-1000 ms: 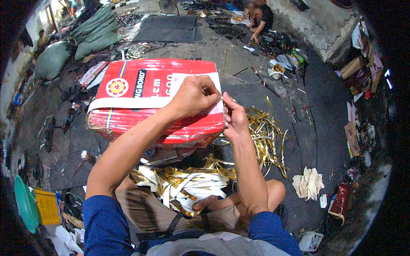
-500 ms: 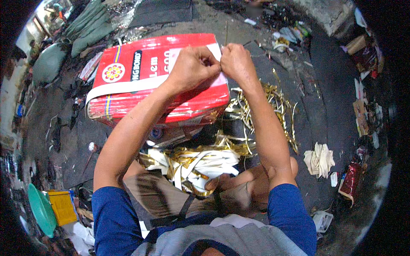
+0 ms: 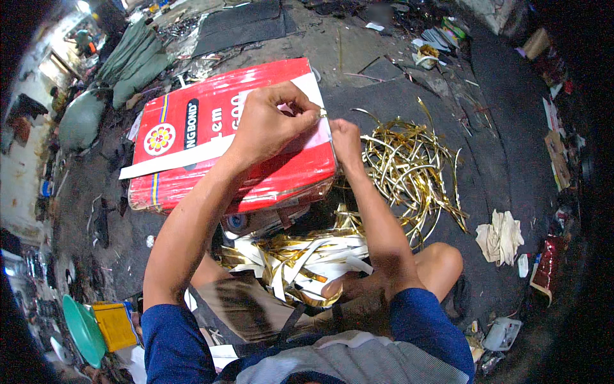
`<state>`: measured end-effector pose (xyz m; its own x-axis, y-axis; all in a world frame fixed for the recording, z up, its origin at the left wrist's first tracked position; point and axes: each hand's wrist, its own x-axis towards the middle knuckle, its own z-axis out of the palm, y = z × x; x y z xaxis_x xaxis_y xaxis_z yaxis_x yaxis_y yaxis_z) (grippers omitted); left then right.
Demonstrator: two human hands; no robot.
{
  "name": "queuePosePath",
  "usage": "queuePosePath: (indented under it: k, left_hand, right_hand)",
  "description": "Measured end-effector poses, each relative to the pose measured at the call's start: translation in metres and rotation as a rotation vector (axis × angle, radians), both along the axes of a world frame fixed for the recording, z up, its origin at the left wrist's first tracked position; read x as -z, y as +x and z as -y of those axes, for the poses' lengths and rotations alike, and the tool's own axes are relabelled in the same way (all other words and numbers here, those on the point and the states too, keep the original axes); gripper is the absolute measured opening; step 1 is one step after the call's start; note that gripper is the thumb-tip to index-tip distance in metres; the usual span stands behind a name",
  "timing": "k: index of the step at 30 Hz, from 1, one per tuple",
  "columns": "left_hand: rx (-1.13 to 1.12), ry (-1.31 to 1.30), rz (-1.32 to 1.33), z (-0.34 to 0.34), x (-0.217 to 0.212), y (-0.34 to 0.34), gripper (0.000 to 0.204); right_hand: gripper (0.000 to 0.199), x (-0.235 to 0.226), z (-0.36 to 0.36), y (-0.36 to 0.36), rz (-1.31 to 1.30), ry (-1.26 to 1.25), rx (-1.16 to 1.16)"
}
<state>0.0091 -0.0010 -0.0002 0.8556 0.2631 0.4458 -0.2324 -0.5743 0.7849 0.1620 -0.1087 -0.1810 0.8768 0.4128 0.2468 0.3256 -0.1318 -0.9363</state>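
Observation:
A red cardboard box [image 3: 192, 115] lies in front of me with a long white strip [image 3: 173, 162] across its top. The strip runs under my left hand [image 3: 272, 125], and its left end sticks out past the box edge. My left thumb and fingers are pinched at the box's right end, with a small pale strip end [image 3: 322, 113] at their tips. Just beyond that edge, my right hand [image 3: 346, 139] is closed and slightly blurred; whatever it may hold is hidden. Many white and gold strips [image 3: 313, 256] lie in a bundle by my lap.
A tangle of thin gold strips [image 3: 409, 169] lies right of the box. Farther right is a crumpled cream cloth [image 3: 500, 238]. A green basin [image 3: 83, 329] and a yellow container [image 3: 115, 325] stand at lower left. Dark mats [image 3: 240, 29] and scraps cover the floor.
My right hand has moved down and off the box's right edge, apart from my left. The white strip's left end, earlier bent down over the box edge, now sticks out straight. The view has shifted.

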Motion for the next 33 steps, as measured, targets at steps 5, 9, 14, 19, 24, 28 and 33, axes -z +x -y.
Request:
queuePosePath:
  k: [5, 9, 14, 19, 24, 28, 33]
  left_hand:
    - [-0.001, -0.015, -0.042, 0.0, -0.002, 0.0, 0.009]
    - [-0.001, -0.017, -0.014, 0.0, 0.002, 0.001, 0.008]
    - [-0.053, -0.114, -0.119, 0.003, 0.001, 0.002, 0.006]
    - [0.031, -0.054, -0.016, 0.0, -0.001, -0.002, 0.003]
    - [0.024, -0.008, -0.017, 0.002, -0.002, -0.003, 0.002]
    - [0.071, -0.01, 0.006, -0.005, -0.001, -0.002, 0.003]
    - [0.084, 0.177, 0.031, -0.011, -0.003, -0.005, 0.011]
  right_hand:
    - [0.034, 0.029, 0.003, -0.008, 0.003, -0.025, 0.051]
    - [0.033, 0.055, 0.01, -0.008, -0.025, -0.15, 0.127]
    - [0.024, 0.174, 0.05, 0.0, 0.085, -0.424, 0.194]
    - [0.027, 0.233, 0.06, -0.02, 0.006, -0.67, 0.191]
    - [0.026, 0.231, 0.09, -0.002, 0.099, -0.867, 0.019]
    - [0.022, 0.264, 0.1, -0.012, 0.353, -1.125, -0.103]
    - [0.029, 0.246, 0.095, -0.019, -0.228, -0.75, 0.217]
